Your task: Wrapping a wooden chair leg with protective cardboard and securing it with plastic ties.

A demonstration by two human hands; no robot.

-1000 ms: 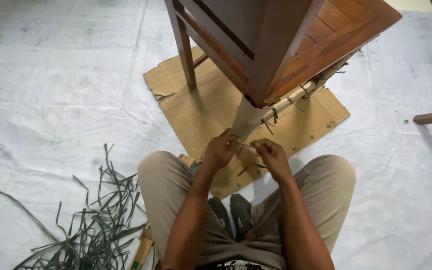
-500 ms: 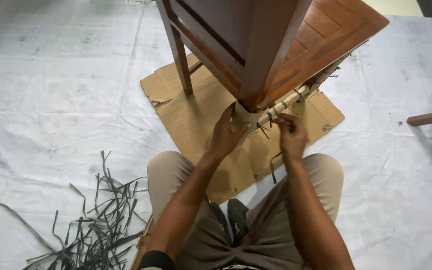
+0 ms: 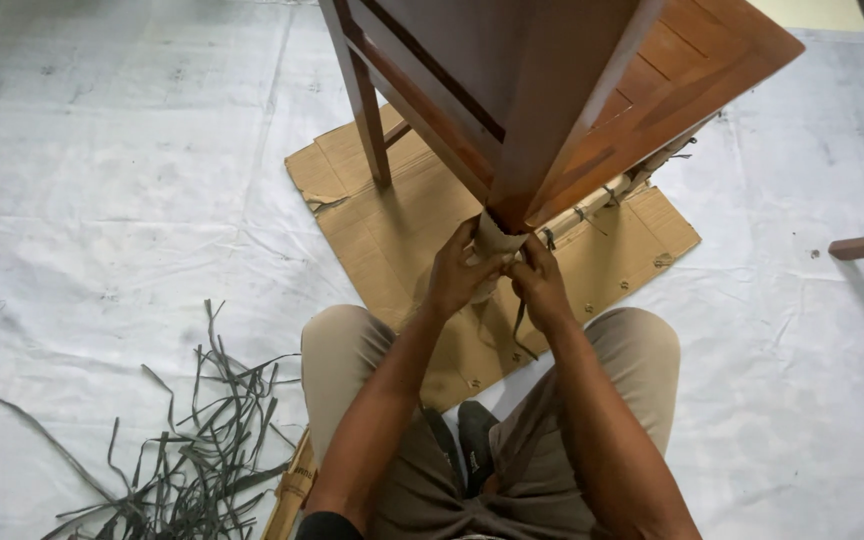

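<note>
Right now both hands meet at one spot: the paper-wrapped leg point(image 3: 497, 240) of a wooden piece of furniture point(image 3: 592, 90), where the brown wrapping shows just below the bare wood corner. The left hand point(image 3: 460, 272) has its grip curled closed around the near left side of that wrapped leg, fingers folded over the paper and thumb pressed against it. The right hand point(image 3: 540, 280) sits touching the left, knuckle to knuckle, its grip narrow and pinched against the wrapping on the right side; a single dark strap point(image 3: 520, 325) hangs down from under this hand, though whether the fingers actually pinch the strap cannot be told. Just beyond and to the right of the grip, a second wrapped rail point(image 3: 602, 195) runs away along the furniture's lower edge, bound by about four dark ties, some too small to count surely. Under the grip lies one flattened sheet of cardboard point(image 3: 392, 220), and under that a white floor sheet point(image 3: 102, 200). Well to the left of the grip and nearer the person, one loose heap of many dark strap offcuts point(image 3: 182, 450) lies on the sheet. Two knees in tan trousers point(image 3: 337, 350) flank the forearms.
</note>
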